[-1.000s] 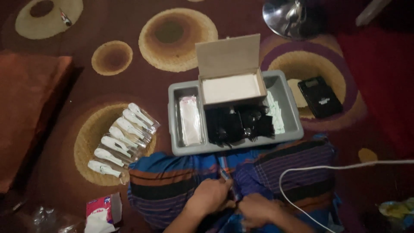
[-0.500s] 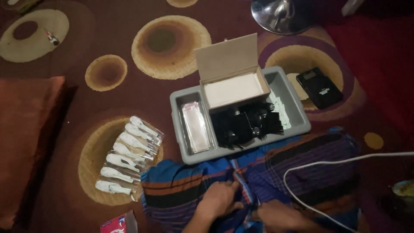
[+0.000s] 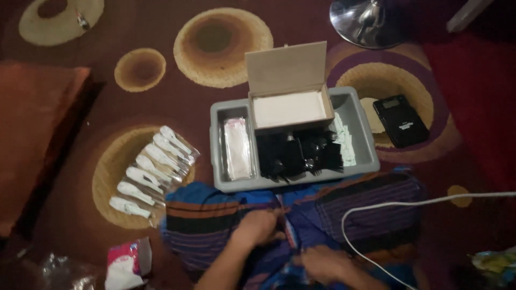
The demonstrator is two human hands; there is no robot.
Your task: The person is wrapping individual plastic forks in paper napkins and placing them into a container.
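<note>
My left hand (image 3: pixel 260 225) rests on my striped-cloth lap (image 3: pixel 215 220), fingers curled around a small thin item (image 3: pixel 291 236) that is too dim to identify. My right hand (image 3: pixel 322 263) lies just below and right of it, fingertips near the same item, its grip hidden. Just beyond my knees stands a grey tray (image 3: pixel 216 134). It holds an open cardboard box (image 3: pixel 287 107) with white contents, a heap of black plastic forks (image 3: pixel 298 153), clear packets (image 3: pixel 236 147) and white packets (image 3: pixel 344 140).
Several wrapped white pieces (image 3: pixel 150 166) lie in a row on the patterned carpet, left of the tray. A black device (image 3: pixel 400 121) sits right of it. A white cable (image 3: pixel 408 204) crosses my right knee. A red cushion (image 3: pixel 32 134) is far left, a chrome base (image 3: pixel 365 21) at the top.
Both hands stay together over the lap, working the thin item lower down. The view has shifted slightly; nothing in the tray has moved.
</note>
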